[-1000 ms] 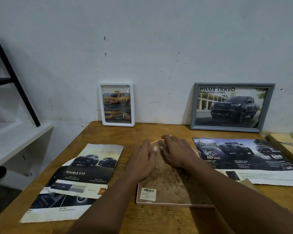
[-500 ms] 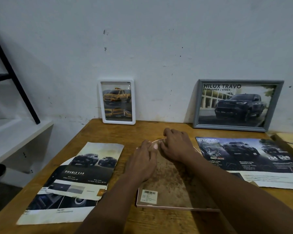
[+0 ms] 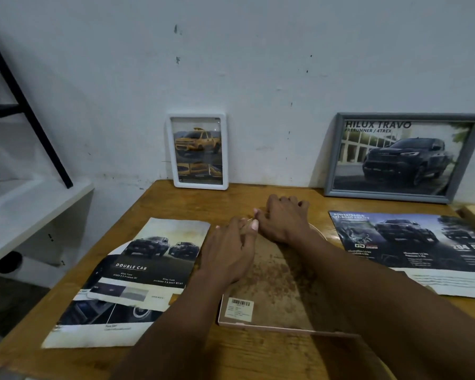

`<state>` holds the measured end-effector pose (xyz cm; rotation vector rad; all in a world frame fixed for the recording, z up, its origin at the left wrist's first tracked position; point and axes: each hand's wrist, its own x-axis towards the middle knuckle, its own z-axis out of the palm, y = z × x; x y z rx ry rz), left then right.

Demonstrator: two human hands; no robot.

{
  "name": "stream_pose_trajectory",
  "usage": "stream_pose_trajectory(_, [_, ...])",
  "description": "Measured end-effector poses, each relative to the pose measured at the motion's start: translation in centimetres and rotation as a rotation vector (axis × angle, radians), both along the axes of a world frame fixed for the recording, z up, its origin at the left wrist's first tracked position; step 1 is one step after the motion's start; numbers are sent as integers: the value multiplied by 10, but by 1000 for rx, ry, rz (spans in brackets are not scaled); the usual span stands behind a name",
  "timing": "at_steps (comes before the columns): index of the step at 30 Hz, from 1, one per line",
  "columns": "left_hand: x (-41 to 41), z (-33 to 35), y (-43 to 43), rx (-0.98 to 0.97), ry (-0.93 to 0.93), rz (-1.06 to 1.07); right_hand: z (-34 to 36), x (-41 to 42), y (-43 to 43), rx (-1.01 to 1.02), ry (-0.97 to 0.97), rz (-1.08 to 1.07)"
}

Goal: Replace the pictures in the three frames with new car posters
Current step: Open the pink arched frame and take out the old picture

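Left hand [image 3: 228, 256] and right hand [image 3: 283, 223] meet, palms down.

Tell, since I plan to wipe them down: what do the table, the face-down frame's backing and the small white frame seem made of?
The table looks like matte wood with visible grain. The backing is probably pressed fibreboard: dull brown, speckled, bearing a barcode sticker. The white frame is likely plastic, smooth, rounded-cornered, slightly glossy; painted wood possible.

The grey-framed poster [image 3: 401, 157] reads "HILUX TRAVO PRERUNNER / 4TREX"; the left brochure [image 3: 154, 259] reads "DOUBLE CAB".
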<state>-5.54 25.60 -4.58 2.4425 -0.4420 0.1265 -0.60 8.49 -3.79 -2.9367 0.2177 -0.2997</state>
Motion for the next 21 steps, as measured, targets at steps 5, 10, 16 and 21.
stream_pose_trajectory(5, [0, -3, 3, -155, 80, 26, 1, 3, 0, 2, -22, 6])
stream_pose_trajectory(10, [0, -4, 4, -290, 68, 10, 5, 6, -1, -18, -89, 28])
stream_pose_trajectory(16, [-3, -4, 6, -372, -4, -23, 5, 6, 4, -49, -162, 57])
stream_pose_trajectory(21, [-2, 0, 7, -346, 43, -42, 5, 7, 3, -7, -143, 33])
